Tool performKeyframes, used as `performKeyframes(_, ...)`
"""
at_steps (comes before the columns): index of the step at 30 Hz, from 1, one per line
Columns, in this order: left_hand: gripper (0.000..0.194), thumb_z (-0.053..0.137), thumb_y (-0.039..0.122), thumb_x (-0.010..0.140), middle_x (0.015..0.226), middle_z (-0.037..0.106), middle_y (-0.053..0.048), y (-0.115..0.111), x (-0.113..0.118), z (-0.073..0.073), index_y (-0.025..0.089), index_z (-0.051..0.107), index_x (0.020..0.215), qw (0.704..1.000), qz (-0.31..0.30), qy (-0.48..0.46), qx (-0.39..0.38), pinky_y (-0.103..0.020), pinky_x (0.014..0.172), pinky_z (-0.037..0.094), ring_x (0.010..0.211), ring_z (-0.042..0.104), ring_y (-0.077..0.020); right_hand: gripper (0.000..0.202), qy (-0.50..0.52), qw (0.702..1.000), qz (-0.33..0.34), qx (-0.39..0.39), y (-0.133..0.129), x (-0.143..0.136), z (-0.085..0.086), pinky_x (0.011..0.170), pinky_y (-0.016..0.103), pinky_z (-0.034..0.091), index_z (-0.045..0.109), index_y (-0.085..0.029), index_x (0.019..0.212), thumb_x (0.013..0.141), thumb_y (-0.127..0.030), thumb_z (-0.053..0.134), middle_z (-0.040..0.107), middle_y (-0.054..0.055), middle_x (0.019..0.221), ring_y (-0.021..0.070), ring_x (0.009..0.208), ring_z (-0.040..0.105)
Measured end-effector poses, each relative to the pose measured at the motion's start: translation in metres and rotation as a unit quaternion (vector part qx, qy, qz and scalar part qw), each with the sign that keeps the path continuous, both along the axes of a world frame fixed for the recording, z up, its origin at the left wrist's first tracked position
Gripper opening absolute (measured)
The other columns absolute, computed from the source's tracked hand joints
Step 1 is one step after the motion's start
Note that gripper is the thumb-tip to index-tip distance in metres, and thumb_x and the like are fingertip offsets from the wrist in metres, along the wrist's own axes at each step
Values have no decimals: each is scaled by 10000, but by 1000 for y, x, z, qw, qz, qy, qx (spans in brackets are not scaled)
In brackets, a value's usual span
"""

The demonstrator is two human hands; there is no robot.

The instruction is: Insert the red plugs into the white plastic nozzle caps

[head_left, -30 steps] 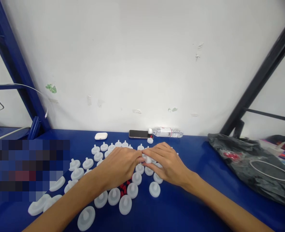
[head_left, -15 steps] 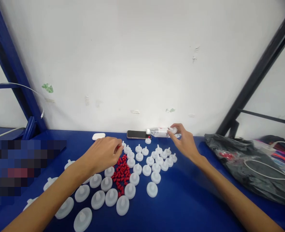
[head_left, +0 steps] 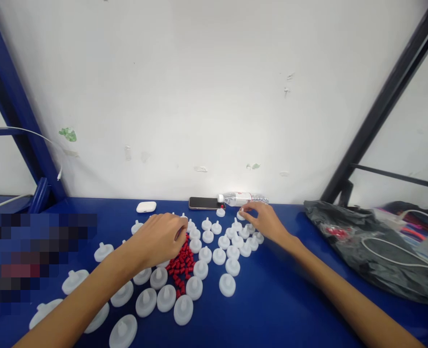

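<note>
Left hand (head_left: 161,237): curled over the red pile (head_left: 182,265), grip hidden
White discs (head_left: 183,310): round, nozzled, around the pile
Right hand (head_left: 266,223): pinching a nozzled disc (head_left: 240,215), right of it
Surface: smooth blue table (head_left: 268,299)
Room: scuffed wall (head_left: 199,96) behind

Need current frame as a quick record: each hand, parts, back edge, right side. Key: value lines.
left hand: over the red pieces, fingertips hidden
right hand: fingers on a white disc, near the bottle
surface: blue table
parts: white spouted discs around the red pieces, more to the right
back edge: white case, phone, bottle lying down
right side: dark plastic bag
</note>
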State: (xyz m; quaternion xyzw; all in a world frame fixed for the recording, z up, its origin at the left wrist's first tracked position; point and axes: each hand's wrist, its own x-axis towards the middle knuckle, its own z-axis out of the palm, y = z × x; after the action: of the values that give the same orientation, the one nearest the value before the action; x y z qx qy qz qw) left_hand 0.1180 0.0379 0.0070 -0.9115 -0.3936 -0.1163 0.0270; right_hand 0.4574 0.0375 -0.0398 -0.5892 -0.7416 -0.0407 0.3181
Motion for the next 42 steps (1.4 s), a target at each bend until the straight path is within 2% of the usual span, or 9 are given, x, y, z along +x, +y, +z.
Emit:
performKeyframes(5,290,368,250,996,693,663,-22,-2,3,3,233,506,742,1000,-16,-15,8,-321,591,329,601,575,-203,300,-20,1000,19,-8,-6,-7,4,932,451,520,742,-199,1112,1037,-366,505,777,99,1103,289,1050,701)
performKeyframes(8,304,356,247,1003,666,647,-14,-3,4,2,232,499,735,1000,-23,-18,11,-318,582,324,572,556,-191,301,-30,999,38,-1,-9,-13,9,982,472,501,745,-214,1121,1027,-411,537,769,91,1126,293,1092,683)
performKeyframes(11,288,366,235,997,683,662,-21,-4,4,0,229,517,752,999,-29,-17,14,-319,586,318,583,569,-192,219,-43,996,71,-16,-11,-18,10,927,429,528,771,-250,1063,984,-394,627,791,40,997,258,976,713)
performKeyframes(14,287,360,225,994,705,674,-28,-3,4,-1,227,521,757,999,-32,-16,20,-320,586,306,594,576,-195,178,-41,996,77,-26,-10,-19,9,835,386,545,783,-242,980,979,-332,629,796,28,898,238,870,725)
performKeyframes(21,277,357,214,994,718,681,-30,-4,5,2,225,544,789,999,-33,-12,32,-318,587,313,594,582,-197,198,-28,996,77,-35,-11,-19,10,781,350,547,784,-242,973,995,-308,599,809,24,939,230,866,739)
performKeyframes(32,253,387,235,1000,772,721,-40,-1,-4,7,220,614,890,998,-6,-23,56,-320,604,328,634,621,-206,252,-28,995,87,-44,-16,-25,13,806,383,550,785,-235,968,1015,-347,565,807,37,979,245,905,727)
performKeyframes(42,271,377,238,997,735,694,-36,0,-3,2,226,555,792,998,-12,-24,58,-320,569,274,585,580,-200,256,-24,994,91,-46,-17,-26,14,834,402,554,775,-237,1016,1023,-367,555,798,49,1035,251,956,717)
